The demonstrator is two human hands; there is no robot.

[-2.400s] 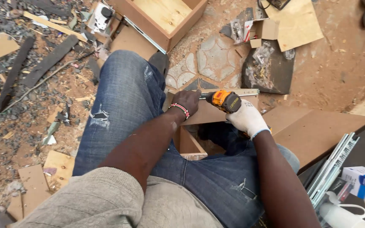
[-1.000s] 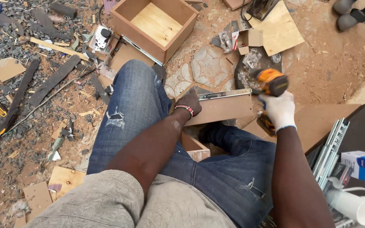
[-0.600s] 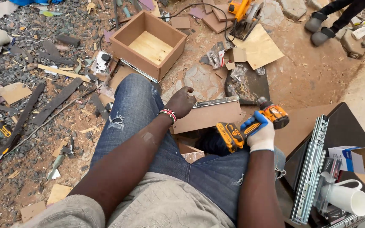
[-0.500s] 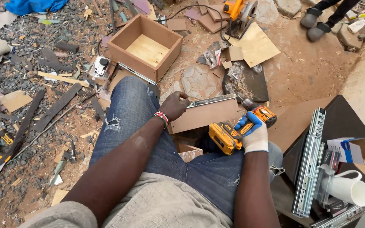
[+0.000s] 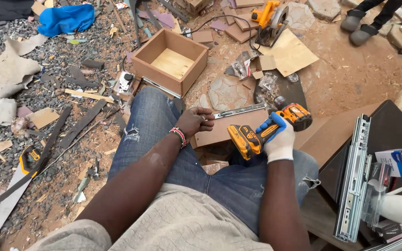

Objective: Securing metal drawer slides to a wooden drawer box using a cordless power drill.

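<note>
Right hand (image 5: 279, 145), gloved: grip clamped on cordless drill (image 5: 268, 128), nose pointing up and away. Left hand (image 5: 194, 122): fingers closed on brown panel (image 5: 222, 132) with metal slide rail (image 5: 238, 111), resting over the knees. Advice: steady the panel firmly, square the bit to the rail.

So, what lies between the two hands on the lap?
In the head view, the brown board with a metal rail on its top edge lies between the left hand and the gloved right hand, which holds the drill.
</note>
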